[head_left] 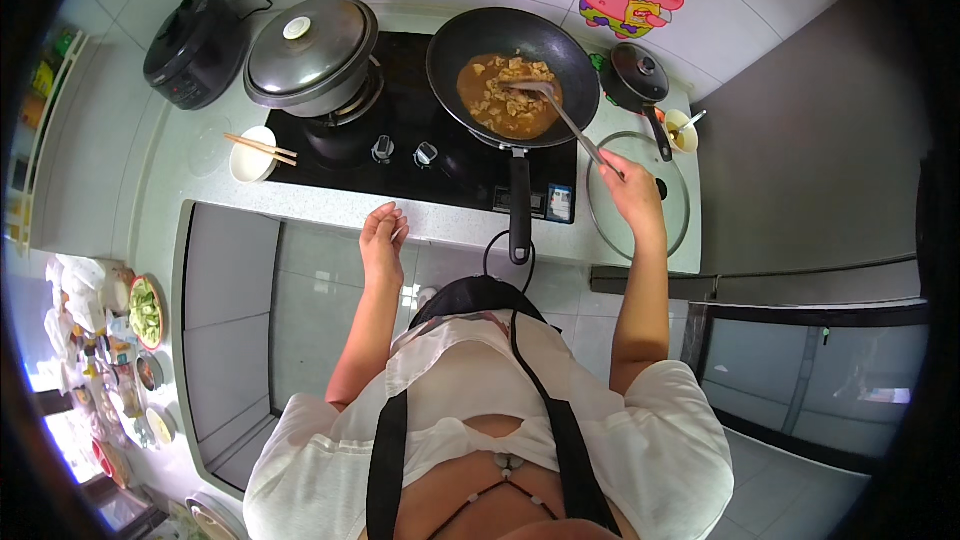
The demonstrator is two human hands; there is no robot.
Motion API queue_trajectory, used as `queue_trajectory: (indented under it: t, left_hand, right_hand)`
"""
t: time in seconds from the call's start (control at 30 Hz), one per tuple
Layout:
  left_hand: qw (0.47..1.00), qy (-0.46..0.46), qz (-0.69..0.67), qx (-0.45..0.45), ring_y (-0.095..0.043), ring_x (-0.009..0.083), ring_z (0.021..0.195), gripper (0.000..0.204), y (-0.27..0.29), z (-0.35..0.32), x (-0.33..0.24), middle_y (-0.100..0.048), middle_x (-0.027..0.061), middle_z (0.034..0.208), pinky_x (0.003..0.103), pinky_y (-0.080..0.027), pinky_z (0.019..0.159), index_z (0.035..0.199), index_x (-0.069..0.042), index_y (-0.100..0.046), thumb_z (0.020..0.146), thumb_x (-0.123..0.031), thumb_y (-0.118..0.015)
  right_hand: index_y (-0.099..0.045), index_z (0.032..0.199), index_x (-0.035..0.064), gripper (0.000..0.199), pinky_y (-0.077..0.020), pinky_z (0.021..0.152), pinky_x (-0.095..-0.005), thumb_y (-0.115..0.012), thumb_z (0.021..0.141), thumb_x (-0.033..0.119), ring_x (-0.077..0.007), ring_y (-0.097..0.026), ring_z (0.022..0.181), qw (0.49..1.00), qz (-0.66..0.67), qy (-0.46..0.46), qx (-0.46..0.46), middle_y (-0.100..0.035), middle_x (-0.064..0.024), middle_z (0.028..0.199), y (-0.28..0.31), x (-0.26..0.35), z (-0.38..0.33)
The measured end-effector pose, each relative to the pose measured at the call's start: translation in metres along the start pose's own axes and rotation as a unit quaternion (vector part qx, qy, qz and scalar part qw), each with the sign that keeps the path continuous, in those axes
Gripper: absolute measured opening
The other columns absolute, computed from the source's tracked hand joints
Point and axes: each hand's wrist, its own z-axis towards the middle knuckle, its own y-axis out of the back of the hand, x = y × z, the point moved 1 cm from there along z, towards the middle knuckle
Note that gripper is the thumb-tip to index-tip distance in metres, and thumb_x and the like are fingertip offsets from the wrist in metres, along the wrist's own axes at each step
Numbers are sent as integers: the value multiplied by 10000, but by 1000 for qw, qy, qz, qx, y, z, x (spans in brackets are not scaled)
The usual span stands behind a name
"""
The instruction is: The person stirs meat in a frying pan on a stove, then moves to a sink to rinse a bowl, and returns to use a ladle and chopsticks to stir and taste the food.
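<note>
A black wok (576,65) sits on the right of the stove, its long handle (520,210) pointing towards me. Pale, chunky pieces of food in brown sauce (497,105) lie in it; I cannot tell what kind. My right hand (633,188) is closed round the end of a long-handled spatula (573,125), whose blade rests among the pieces. My left hand (383,238) hangs just off the counter's front edge, away from the wok. Its fingers are loosely curled, with nothing visible in them.
A lidded grey pot (310,55) stands on the left burner, near a dark rice cooker (195,50). Wooden chopsticks (262,148) cross a white bowl (252,165). At right are a glass lid (610,215), a small black lidded pan (637,75) and a small bowl (683,135).
</note>
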Motion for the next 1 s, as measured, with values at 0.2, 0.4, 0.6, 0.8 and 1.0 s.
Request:
queue_trajectory:
  t: [0.2,0.4,0.6,0.8,1.0]
  left_hand:
    - [1000,5,5,12,-531,125,817,190,-3,1,-1,-557,34,906,259,-452,763,1006,-53,-524,824,-67,-475]
    - [1000,3,8,4,-531,127,809,187,-4,-1,-4,-557,34,896,259,-450,760,1003,-50,-524,824,-75,-477]
    - [1000,4,2,2,-532,130,810,188,3,-5,-2,-555,35,903,256,-445,754,1005,-53,-522,823,-76,-479]
    - [1000,-1,9,-4,-534,127,811,187,5,-7,-5,-556,34,899,249,-452,748,1005,-54,-523,824,-84,-486]
    - [1000,-1,1,-3,-534,126,807,193,10,-6,-3,-559,30,897,248,-449,746,1010,-51,-521,823,-80,-484]
  right_hand:
    - [-586,1072,170,296,-454,715,-376,-534,795,262,-311,-578,845,998,-54,22,-10,-610,-138,913,-8,-4,-17]
    - [-573,1088,164,294,-449,732,-375,-507,814,252,-309,-577,860,998,15,11,-57,-605,-148,935,-18,-1,1]
    - [-562,1103,148,312,-438,775,-365,-495,822,265,-316,-566,904,997,23,-11,-72,-593,-176,965,-26,-12,33]
    - [-570,1091,139,321,-427,813,-362,-493,823,298,-306,-543,966,993,109,-30,-29,-584,-154,1010,-65,-13,78]
    - [-585,1072,149,316,-441,779,-364,-545,790,286,-295,-563,924,999,32,31,13,-601,-136,975,-48,11,45]
